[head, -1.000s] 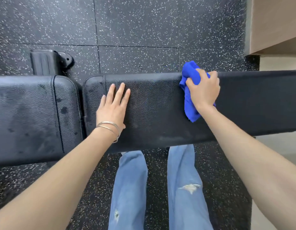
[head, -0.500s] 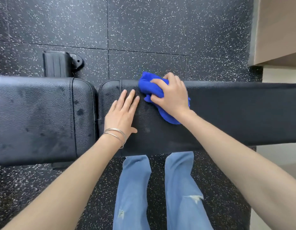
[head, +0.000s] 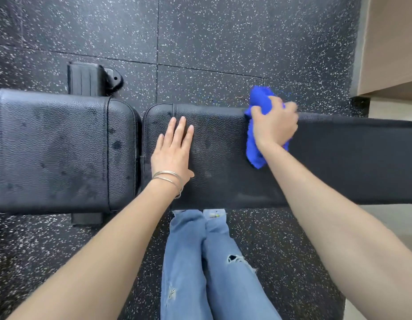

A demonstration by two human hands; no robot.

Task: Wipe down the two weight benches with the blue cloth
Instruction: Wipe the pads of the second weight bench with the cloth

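Observation:
A black padded weight bench runs across the view in two parts: a long back pad [head: 339, 158] on the right and a seat pad [head: 61, 153] on the left with dark damp spots. My right hand [head: 275, 125] presses a bunched blue cloth [head: 254, 151] onto the long pad near its far edge. My left hand [head: 173, 148] lies flat on the same pad near the gap between the pads, fingers together, holding nothing. A second bench is not in view.
The floor [head: 200, 42] is black rubber with white flecks. A black bench foot with a wheel [head: 91, 78] sticks out behind the seat pad. A wooden panel [head: 389, 42] stands at the upper right. Legs in blue jeans [head: 200, 262] are below the bench.
My right hand swept the cloth left toward my left hand, then back right along the far edge of the long pad. My left hand stayed flat in place.

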